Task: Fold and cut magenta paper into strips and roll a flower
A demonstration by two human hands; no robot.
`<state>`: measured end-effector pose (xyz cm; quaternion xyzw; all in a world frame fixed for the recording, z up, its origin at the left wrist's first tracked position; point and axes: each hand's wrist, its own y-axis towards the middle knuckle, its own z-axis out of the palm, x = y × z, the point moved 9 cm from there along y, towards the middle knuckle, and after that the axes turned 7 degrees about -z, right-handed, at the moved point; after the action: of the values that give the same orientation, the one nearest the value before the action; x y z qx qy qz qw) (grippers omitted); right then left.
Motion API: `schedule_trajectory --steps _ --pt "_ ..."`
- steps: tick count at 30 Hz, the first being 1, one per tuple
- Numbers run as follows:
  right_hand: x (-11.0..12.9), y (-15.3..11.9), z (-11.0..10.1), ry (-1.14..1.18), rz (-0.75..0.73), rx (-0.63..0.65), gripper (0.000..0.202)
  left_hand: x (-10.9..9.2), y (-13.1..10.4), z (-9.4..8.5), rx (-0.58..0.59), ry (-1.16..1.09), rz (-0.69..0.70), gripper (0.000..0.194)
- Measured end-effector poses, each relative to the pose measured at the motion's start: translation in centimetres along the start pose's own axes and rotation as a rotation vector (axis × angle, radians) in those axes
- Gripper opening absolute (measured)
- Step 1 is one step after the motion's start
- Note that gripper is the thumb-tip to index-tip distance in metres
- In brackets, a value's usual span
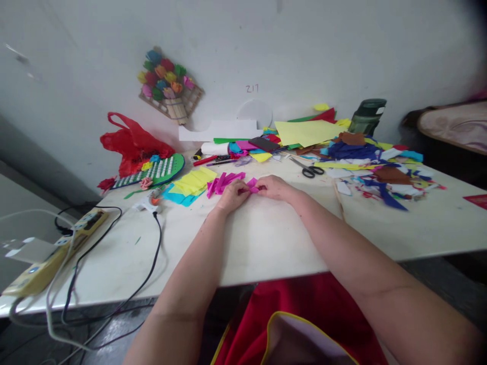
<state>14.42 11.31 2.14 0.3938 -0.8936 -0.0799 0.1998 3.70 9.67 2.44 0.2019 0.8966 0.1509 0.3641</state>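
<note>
Far off to the left of the left hand point(233, 195), a power strip point(53, 253) lies at the desk point(266, 243) edge, with a red bag point(133, 144) behind it and yellow paper squares point(195, 180) just left of that hand. Both hands meet at the middle of the desk, the left hand and the right hand point(276, 187) each pinching a small folded magenta paper point(253, 185) between fingertips, more magenta strips point(224, 181) lying just behind the left hand. Beyond the right hand lie scissors point(310, 170), and further right a heap of paper scraps point(380, 172).
</note>
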Motion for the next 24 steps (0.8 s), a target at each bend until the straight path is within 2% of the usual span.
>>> schedule_trajectory --steps 7,16,20,24 --pt "-1.2 -0.1 -0.2 0.153 0.076 -0.093 0.014 1.1 0.3 -0.1 -0.012 0.160 -0.086 0.012" --pt "-2.1 -0.1 0.0 0.301 0.103 -0.156 0.050 1.5 0.2 -0.8 -0.033 0.270 -0.214 0.022" --pt "-2.4 -0.1 0.3 0.339 0.127 -0.152 0.054 1.2 0.1 -0.9 -0.029 0.250 -0.220 0.021" --pt "-2.5 0.0 0.4 0.367 0.124 -0.156 0.053 1.6 0.1 -0.5 -0.018 0.126 -0.215 0.020"
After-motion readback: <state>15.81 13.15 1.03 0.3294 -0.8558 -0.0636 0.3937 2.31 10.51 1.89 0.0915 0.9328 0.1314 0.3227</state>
